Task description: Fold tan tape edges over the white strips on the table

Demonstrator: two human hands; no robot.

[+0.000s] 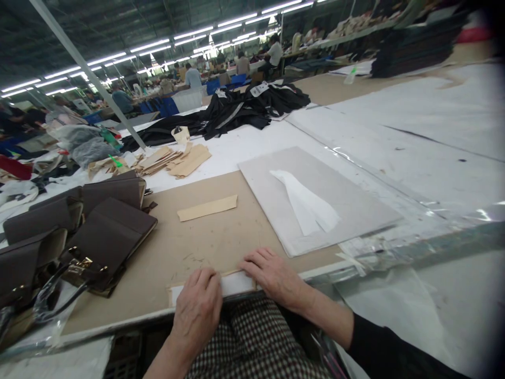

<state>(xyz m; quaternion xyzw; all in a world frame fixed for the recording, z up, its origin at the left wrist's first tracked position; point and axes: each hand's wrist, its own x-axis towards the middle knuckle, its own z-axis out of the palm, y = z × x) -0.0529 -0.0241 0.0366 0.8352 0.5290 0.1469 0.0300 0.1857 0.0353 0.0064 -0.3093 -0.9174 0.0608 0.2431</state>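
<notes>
At the front edge of the board, a narrow white strip (236, 285) lies on a slightly larger tan strip (171, 296), whose border shows around it. My left hand (200, 302) is closed over the left part of these strips, fingers bent and together. Toward their right end, my right hand (272, 273) is closed with its fingertips at the tan upper border; the thumb is mostly hidden. Farther back on the board rests a single tan strip (208, 208). To the right, several white strips (305, 202) fan out on a grey-white sheet (256, 184).
Dark brown bags (114, 231) with gold fittings crowd the left side. Tan pieces (191, 160) lie piled beyond the brown board (138, 284), near a small cup (180, 135). Black fabric (236, 110) is heaped farther back. A slanted pole (90, 73) rises at left; people sit in the background.
</notes>
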